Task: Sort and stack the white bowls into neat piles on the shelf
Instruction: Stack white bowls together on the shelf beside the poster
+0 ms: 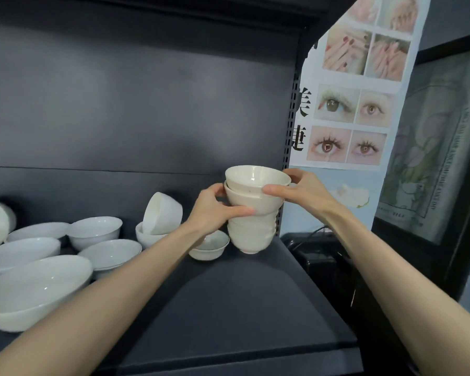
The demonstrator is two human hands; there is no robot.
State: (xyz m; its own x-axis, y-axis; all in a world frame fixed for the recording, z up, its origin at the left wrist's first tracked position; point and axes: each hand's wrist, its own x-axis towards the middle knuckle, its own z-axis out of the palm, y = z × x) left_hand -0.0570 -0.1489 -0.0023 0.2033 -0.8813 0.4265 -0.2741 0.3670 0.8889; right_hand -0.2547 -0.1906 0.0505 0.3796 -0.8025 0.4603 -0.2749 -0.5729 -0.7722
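**Bowls point(251, 226) braced in 1 pile at the shelf point(228, 294) end**

Small, deep bowls stand nested in 1 tall pile at 3 o'clock on the shelf, close to its side post. Both hands hold it. The left hand point(215, 210) wraps the pile's middle from 9 o'clock, thumb across the front. The right hand point(301, 191) grips the 2 upper bowls from 3 o'clock, thumb on the front wall and fingers behind the top bowl point(257, 176).

The split looks deliberate: the left braces the column while the right seats the upper bowls, which sit wider and a little askew. I cannot tell whether the pile's foot rests on the shelf or hangs just above it.

A small bowl point(209, 246) sits just beside the foot at 8 o'clock. Farther toward 9 o'clock lie the unsorted ones: a tipped bowl point(162, 217) leaning on its side in another, and wide shallow bowls point(36, 289) overlapping loosely.

Sorting seems only partly done. Keeping the pile at the end probably leaves the shelf's middle free for other sizes. A poster point(358, 90) hangs at 1 o'clock of the pile.
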